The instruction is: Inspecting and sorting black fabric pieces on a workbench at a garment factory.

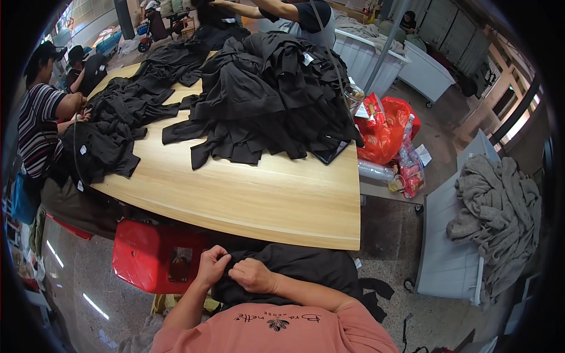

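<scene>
Across my lap, below the near edge of the wooden table [265, 191], lies a black garment [315, 267]. My left hand [212, 266] is closed in a pinch at the garment's left end. Close beside it, my right hand [253, 275] is curled into a grip on the same dark cloth. Both hands' fingertips are partly hidden, so the exact spot they grip is not visible. A large heap of black garments [259, 100] covers the far half of the table, with a dark flat device [331, 152] partly under its right side.
A red stool [138, 253] stands left of my hands. Two people sit at the left beside more black garments [112, 141]; another person stands at the far side. Right are red plastic bags [385, 132] and a wheeled white bin [441, 235] heaped with grey knitwear [494, 206].
</scene>
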`<action>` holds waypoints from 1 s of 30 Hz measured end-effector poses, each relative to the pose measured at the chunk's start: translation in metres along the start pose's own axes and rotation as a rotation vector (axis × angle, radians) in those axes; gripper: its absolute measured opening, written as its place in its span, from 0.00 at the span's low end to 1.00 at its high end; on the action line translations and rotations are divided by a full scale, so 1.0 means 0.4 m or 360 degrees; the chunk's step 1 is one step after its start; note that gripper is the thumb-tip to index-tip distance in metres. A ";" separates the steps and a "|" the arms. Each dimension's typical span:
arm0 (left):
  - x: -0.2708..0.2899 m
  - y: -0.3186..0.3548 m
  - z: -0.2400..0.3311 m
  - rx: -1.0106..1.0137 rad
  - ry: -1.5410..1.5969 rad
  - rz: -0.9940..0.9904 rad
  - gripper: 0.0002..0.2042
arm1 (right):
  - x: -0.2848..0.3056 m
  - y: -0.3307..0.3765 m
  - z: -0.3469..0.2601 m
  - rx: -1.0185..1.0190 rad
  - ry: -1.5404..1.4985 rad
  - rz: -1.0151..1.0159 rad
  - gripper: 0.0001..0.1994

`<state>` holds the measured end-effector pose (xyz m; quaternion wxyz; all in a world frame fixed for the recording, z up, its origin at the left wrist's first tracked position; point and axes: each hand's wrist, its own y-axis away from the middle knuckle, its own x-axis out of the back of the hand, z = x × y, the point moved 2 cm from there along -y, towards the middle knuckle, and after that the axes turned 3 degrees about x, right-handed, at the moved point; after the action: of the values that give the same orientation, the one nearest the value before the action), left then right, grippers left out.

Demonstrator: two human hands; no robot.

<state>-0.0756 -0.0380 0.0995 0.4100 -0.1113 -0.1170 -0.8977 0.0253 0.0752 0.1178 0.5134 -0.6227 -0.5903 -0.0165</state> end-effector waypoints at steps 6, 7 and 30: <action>0.008 0.006 0.006 -0.0069 -0.0307 0.0053 0.05 | 0.045 -0.019 -0.013 -0.0109 -0.0166 0.0296 0.04; 0.005 0.009 0.008 -0.0031 -0.0334 -0.0007 0.05 | 0.045 -0.025 -0.018 -0.0101 -0.0334 0.0347 0.04; 0.020 0.059 0.026 0.0142 0.0177 -0.0516 0.03 | 0.027 0.033 0.029 -0.0202 -0.0082 -0.0073 0.06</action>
<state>-0.0618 -0.0557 0.1146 0.2704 -0.0228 -0.1501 -0.9507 0.0316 0.0935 0.1109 0.4571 -0.6405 -0.6151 -0.0495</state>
